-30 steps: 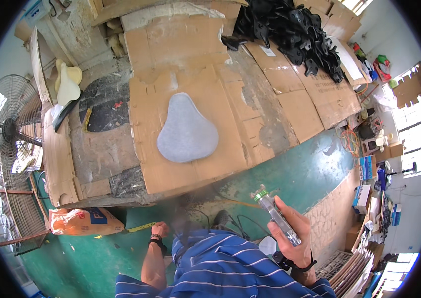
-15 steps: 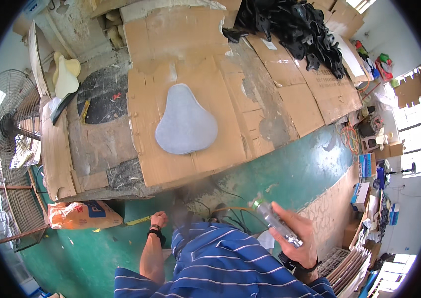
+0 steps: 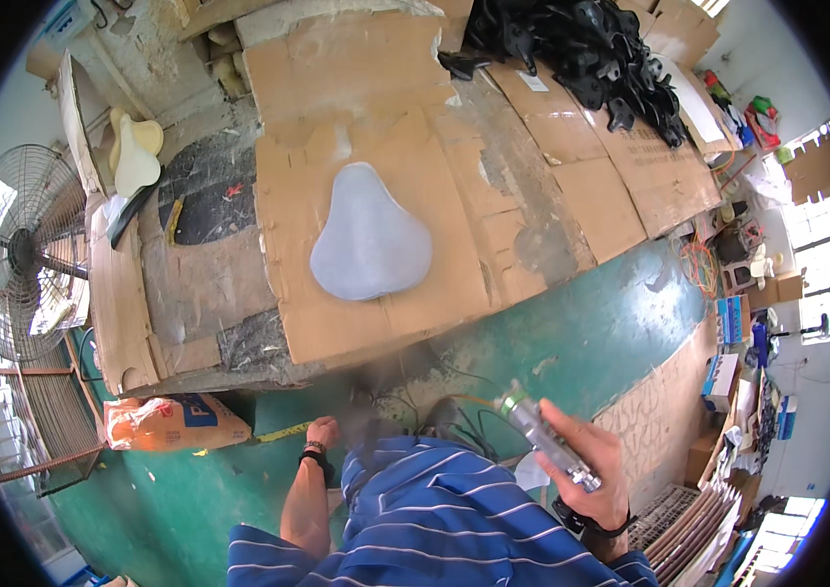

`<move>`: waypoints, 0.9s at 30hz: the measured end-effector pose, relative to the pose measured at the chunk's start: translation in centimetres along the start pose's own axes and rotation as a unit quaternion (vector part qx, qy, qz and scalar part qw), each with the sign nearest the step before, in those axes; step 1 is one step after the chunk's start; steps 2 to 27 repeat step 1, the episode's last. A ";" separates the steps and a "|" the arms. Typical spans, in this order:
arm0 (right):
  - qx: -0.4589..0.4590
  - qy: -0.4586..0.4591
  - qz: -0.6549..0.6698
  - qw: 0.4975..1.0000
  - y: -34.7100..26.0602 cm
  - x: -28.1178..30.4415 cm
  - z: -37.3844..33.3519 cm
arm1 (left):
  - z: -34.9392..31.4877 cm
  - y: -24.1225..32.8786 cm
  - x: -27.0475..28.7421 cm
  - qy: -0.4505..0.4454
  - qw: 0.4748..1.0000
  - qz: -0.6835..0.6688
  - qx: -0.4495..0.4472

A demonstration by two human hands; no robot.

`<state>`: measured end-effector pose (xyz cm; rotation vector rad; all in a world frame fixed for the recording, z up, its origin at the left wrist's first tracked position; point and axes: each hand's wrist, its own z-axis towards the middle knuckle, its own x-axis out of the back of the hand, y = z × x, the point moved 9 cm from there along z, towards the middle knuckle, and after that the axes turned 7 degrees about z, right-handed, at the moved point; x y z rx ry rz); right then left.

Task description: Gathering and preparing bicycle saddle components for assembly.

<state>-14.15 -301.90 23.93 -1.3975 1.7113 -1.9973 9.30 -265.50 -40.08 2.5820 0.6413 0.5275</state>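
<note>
A silver metal spray gun (image 3: pixel 554 442) with a green ring at its tip is in my right hand (image 3: pixel 593 468), the fingers wrapped round it. It points up and left, towards the table. My left hand (image 3: pixel 323 431) hangs low in front of the table edge, its fingers curled; whether anything is inside them is hidden. Ahead of both hands, apart from them, a grey saddle-shaped pad (image 3: pixel 370 240) lies flat with its narrow end away from me. Under it is a brown cardboard sheet (image 3: pixel 322 338) on the table.
Black moulded parts (image 3: pixel 581 59) are piled at the far right of the table. Cream saddle-shaped pieces (image 3: pixel 137 157) lie at the left, near a large wire fan (image 3: pixel 22 249). An orange bag (image 3: pixel 175 423) and several hoses (image 3: pixel 469 426) are on the green floor.
The whole view has shifted slightly. Both hands keep nearly the same pose, and the spray gun is still in my right hand. The pad stays in place; its surface looks slightly bluer.
</note>
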 end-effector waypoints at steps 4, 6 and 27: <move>-0.006 0.036 0.004 0.999 0.2 0.4 0.2 | -1.1 1.9 0.6 0.030 0.998 0.041 -0.043; -0.006 0.036 0.004 0.999 0.2 0.4 0.2 | -1.1 1.9 0.6 0.030 0.998 0.041 -0.043; -0.006 0.036 0.004 0.999 0.2 0.4 0.2 | -1.1 1.9 0.6 0.030 0.998 0.041 -0.043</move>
